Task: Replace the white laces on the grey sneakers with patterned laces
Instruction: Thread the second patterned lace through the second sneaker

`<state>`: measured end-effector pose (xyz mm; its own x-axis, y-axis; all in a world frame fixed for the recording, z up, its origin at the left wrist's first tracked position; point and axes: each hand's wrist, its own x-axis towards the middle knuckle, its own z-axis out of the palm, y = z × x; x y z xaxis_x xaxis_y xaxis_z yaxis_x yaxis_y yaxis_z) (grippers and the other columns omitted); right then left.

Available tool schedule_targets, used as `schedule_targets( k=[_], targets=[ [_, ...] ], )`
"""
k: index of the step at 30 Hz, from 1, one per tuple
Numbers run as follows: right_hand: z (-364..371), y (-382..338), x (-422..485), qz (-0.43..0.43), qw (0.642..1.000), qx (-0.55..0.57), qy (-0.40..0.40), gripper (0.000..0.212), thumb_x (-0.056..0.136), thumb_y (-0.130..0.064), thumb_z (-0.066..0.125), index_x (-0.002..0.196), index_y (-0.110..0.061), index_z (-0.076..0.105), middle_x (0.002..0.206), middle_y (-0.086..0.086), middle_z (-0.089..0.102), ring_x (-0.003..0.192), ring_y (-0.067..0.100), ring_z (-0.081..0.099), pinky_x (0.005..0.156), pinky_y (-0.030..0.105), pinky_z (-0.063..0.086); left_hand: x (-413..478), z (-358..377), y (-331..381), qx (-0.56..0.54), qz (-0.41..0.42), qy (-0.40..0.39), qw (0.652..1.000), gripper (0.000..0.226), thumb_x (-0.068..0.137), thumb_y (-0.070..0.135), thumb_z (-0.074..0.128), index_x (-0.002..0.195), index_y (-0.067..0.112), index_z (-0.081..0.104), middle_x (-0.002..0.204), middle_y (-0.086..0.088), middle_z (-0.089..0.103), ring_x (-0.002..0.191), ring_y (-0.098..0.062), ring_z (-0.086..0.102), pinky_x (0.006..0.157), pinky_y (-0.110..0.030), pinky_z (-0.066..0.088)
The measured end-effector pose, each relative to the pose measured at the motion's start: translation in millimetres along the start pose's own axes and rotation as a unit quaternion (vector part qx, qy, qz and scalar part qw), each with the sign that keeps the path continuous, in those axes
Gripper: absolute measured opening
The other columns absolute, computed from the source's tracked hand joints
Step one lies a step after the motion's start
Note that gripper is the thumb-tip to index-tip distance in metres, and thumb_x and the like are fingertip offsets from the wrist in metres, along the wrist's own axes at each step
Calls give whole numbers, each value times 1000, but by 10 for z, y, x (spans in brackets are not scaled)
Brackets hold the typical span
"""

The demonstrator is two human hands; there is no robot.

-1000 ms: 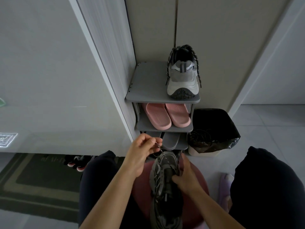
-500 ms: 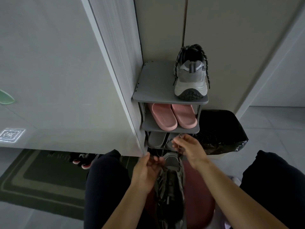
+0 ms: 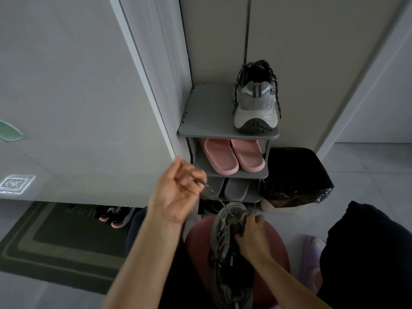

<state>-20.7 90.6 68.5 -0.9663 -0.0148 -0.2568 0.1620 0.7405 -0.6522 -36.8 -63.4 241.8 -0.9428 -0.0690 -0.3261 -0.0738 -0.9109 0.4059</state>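
Observation:
A grey sneaker lies toe-away on a dark red stool between my knees. My left hand is raised up and to the left of it, fingers closed on a patterned lace that runs taut down to the shoe's front eyelets. My right hand grips the sneaker at its tongue and upper. The second grey sneaker, threaded with dark patterned laces that hang down both sides, stands heel-toward-me on the top shelf of a grey shoe rack.
Pink slippers fill the rack's middle shelf and grey slippers the bottom one. A bin with a black bag stands right of the rack. A dark doormat and small shoes lie left. White door panel at left.
My left hand has pulled up and to the left, drawing the lace taut. My right hand dropped from above the toe back onto the sneaker's upper.

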Motion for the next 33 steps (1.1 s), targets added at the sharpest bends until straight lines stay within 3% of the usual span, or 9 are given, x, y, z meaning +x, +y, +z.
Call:
schedule_targets(
  k=[5, 8, 9, 11, 14, 22, 24, 28, 33],
  targets=[
    [26, 19, 6, 21, 998, 49, 14, 32, 77, -6, 61, 100, -9, 39, 112, 12, 40, 95, 30, 50, 74, 35, 44, -269, 139, 689, -70, 95, -143, 983, 30, 86, 12, 48, 57, 10, 44, 45, 2, 36, 36, -9, 36, 47, -18, 45],
    [22, 14, 19, 49, 994, 91, 17, 35, 75, -4, 63, 103, -5, 42, 104, 7, 39, 92, 26, 48, 74, 33, 45, -214, -24, 667, 116, 145, -6, 983, 29, 84, 13, 45, 56, 18, 40, 42, 7, 31, 37, -7, 28, 34, -16, 30],
    [29, 25, 32, 58, 991, 117, 14, 37, 74, -3, 63, 104, -3, 42, 103, 7, 40, 89, 24, 48, 70, 30, 44, -129, -151, 548, 271, 159, 74, 946, 31, 86, 11, 43, 57, 20, 37, 43, 8, 31, 39, -8, 27, 33, -18, 26],
    [24, 48, 45, 69, 982, 178, 2, 37, 72, 1, 64, 102, -2, 43, 103, 11, 46, 81, 20, 50, 58, 19, 43, 25, -442, 186, 629, 142, 158, 748, 29, 91, 13, 45, 64, 21, 42, 54, 6, 41, 50, -14, 39, 43, -24, 33],
    [-20, 74, 57, 69, 968, 237, -36, 36, 75, 7, 60, 100, -7, 38, 89, 4, 53, 71, 8, 51, 50, 14, 41, 130, -913, -418, 873, 26, 16, 487, 11, 90, 33, 54, 89, 22, 58, 91, 2, 59, 85, -18, 60, 74, -30, 49],
    [-75, 147, 83, 61, 972, 219, -57, 35, 74, 5, 62, 100, -9, 41, 83, 0, 56, 71, 5, 53, 55, 15, 39, 276, -917, -945, 927, -49, -43, 369, 26, 94, 30, 49, 113, 12, 51, 108, -8, 63, 99, -23, 59, 72, -29, 38],
    [-83, 120, 63, 55, 972, 222, -48, 39, 77, 7, 60, 102, -12, 37, 82, -5, 52, 72, 6, 52, 57, 15, 38, 312, -868, -898, 895, -86, -61, 434, 16, 93, 28, 52, 98, 14, 57, 91, -4, 64, 85, -20, 60, 69, -29, 42],
    [-35, 115, 69, 40, 982, 184, -10, 38, 75, 5, 59, 110, -4, 47, 101, 9, 55, 87, 20, 56, 62, 16, 39, 168, -760, -682, 675, -160, -69, 717, 17, 90, 19, 57, 73, 17, 53, 58, 7, 47, 51, -5, 42, 46, -14, 32],
    [-50, 58, 60, 33, 986, 159, -22, 38, 81, 4, 55, 117, -7, 49, 108, 3, 37, 88, 17, 48, 75, 19, 39, 62, -829, -434, 621, -179, -71, 760, 13, 89, 20, 60, 77, 16, 57, 51, 9, 48, 45, -4, 37, 41, -15, 22]
  ],
)
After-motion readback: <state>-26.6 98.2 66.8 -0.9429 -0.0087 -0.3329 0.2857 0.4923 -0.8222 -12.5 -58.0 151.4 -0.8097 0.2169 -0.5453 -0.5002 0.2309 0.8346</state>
